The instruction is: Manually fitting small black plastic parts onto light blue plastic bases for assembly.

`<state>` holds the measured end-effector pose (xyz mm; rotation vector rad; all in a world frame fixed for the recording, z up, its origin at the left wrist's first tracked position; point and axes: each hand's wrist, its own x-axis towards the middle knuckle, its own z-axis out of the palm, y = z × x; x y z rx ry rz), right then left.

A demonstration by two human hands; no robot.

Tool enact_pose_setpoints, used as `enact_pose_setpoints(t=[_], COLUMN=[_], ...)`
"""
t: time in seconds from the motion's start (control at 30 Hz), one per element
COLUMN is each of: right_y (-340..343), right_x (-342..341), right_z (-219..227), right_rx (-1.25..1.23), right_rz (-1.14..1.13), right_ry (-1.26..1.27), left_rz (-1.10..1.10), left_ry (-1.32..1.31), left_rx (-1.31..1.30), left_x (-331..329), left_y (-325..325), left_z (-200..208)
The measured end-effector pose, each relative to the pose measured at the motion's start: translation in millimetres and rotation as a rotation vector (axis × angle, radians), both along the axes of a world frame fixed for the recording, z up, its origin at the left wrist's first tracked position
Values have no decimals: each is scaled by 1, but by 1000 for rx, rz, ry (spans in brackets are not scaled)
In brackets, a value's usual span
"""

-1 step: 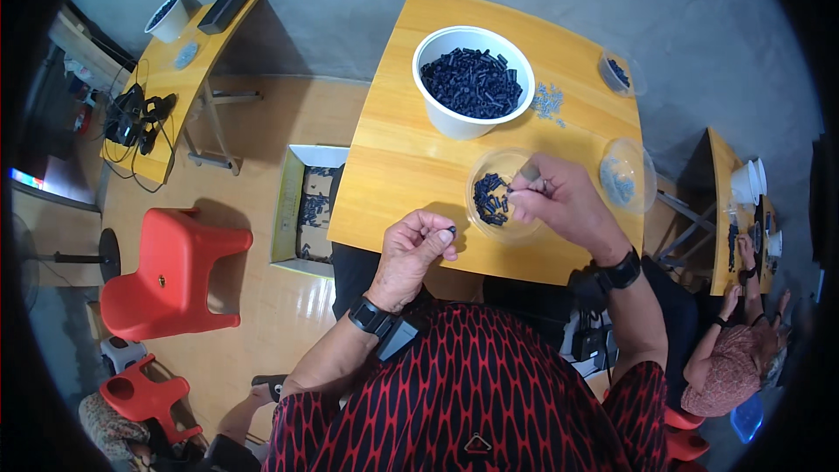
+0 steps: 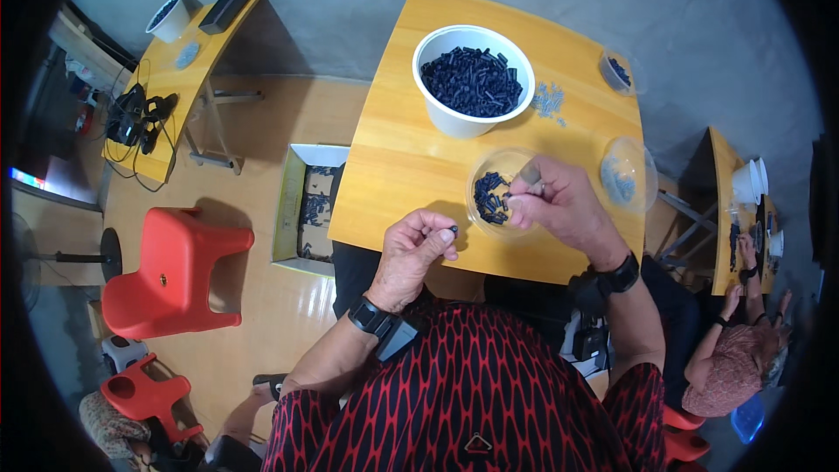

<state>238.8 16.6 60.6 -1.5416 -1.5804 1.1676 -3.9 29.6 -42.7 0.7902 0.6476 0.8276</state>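
My left hand (image 2: 414,251) is closed in a pinch just off the table's near edge, with the end of a small dark cylindrical piece (image 2: 453,231) showing at the fingertips. Over the right side of a clear round tub (image 2: 474,220), my right hand (image 2: 559,203) has thumb and fingers pressed together. What they hold is too small to make out. An olive-coloured cover (image 2: 530,175) sits on one of its fingers. Several short black tubular pieces (image 2: 491,196) lie inside the tub. Behind it stands a white bucket (image 2: 463,125) heaped with similar black pieces (image 2: 472,80).
Small clear-grey pieces (image 2: 549,100) lie beside the bucket on the wooden table (image 2: 384,157). Two more clear tubs (image 2: 648,177) stand at its right side. An open box (image 2: 281,232) and a red stool (image 2: 166,271) are at left. Another person (image 2: 721,376) works at far right.
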Motion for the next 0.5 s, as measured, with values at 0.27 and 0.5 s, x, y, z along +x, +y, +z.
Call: enact_pose_setpoints(t=[0.27, 0.5], right_y=[-29, -36], right_x=[-30, -30], right_z=[-19, -26], right_rx=[23, 79], right_rz=[-36, -38], right_ry=[418, 468], left_rz=[-101, -132], left_ry=[-212, -193], left_rx=[-180, -199], left_x=[6, 10], left_y=[-9, -15], left_z=[29, 41])
